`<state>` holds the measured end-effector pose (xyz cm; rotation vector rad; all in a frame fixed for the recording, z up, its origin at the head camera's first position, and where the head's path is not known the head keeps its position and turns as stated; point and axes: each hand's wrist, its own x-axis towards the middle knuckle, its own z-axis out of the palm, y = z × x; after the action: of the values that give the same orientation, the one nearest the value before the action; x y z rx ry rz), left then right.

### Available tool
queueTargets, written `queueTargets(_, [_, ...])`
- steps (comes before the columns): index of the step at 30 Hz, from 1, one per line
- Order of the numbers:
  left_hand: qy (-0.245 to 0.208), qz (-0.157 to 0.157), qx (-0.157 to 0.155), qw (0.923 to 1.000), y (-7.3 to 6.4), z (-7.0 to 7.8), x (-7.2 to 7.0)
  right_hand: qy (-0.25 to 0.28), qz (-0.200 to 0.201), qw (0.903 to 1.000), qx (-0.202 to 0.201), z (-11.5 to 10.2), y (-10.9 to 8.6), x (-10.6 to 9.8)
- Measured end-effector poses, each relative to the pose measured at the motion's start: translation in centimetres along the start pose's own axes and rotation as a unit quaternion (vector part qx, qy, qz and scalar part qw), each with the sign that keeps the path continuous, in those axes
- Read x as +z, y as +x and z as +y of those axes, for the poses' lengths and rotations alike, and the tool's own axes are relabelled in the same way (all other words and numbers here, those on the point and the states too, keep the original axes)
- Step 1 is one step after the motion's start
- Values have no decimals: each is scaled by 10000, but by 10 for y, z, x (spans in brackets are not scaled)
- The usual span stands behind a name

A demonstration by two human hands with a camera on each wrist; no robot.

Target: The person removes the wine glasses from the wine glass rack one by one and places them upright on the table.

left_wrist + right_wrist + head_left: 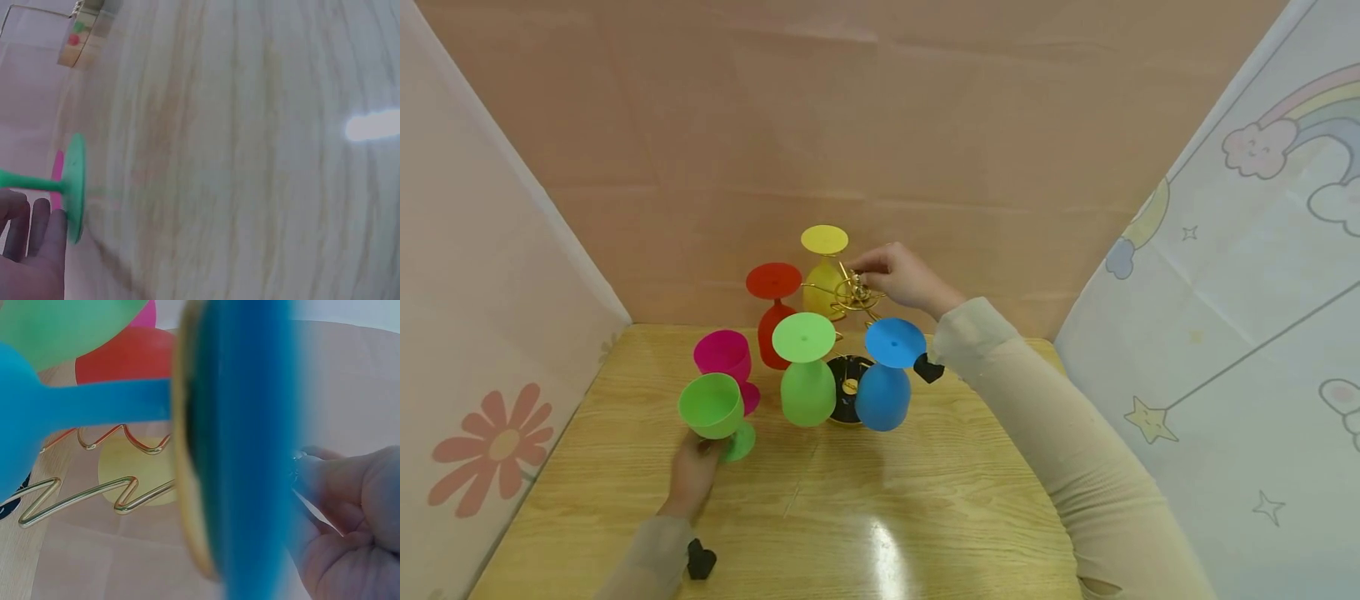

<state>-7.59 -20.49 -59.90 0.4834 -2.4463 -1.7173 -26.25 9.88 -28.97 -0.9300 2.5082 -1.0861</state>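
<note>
At the left, my left hand (691,475) holds a light green goblet (711,407) by its stem, bowl upward. In the left wrist view the fingers lie around the stem near the green foot (75,187); whether that foot touches the table cannot be told. My right hand (898,273) pinches the top of a gold wire glass rack (853,293). Upside down on the rack hang a yellow goblet (824,240), a red goblet (774,281), another green goblet (808,392) and a blue goblet (883,400). The blue foot (259,450) covers much of the right wrist view.
A magenta goblet (722,353) stands upright just behind the held green one. The rack's round black base (844,408) sits on the wooden table (925,517). A plain backdrop (880,108) rises behind, with patterned panels at both sides.
</note>
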Motion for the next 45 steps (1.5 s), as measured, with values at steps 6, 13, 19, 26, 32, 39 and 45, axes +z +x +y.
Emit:
queueTargets(6, [6, 154, -55, 9999, -2, 6, -19, 21, 82, 9999, 69, 1, 1, 3])
queueTargets(13, [-288, 902, 587, 9938, 4, 33, -39, 222, 126, 9997, -44, 6, 2, 3])
queueTargets(19, [-215, 1677, 1194, 9783, 13, 60, -56, 376, 61, 9992, -133, 8, 1, 2])
queueTargets(26, [-120, 1884, 2162, 9579, 26, 112, -68, 452, 84, 9989, -35, 12, -4, -6])
queueTargets(32, [-3, 1483, 2577, 9548, 32, 166, -69, 951, 203, 9952, 108, 18, -10, -15])
queueTargets(39, [54, 591, 3181, 9462, 41, 223, -55, 1500, 608, 9868, -1, 17, -23, -20])
queueTargets(45, [-103, -266, 3199, 9470, 44, 268, -39, 1478, 1282, 9805, -178, 17, -41, -23])
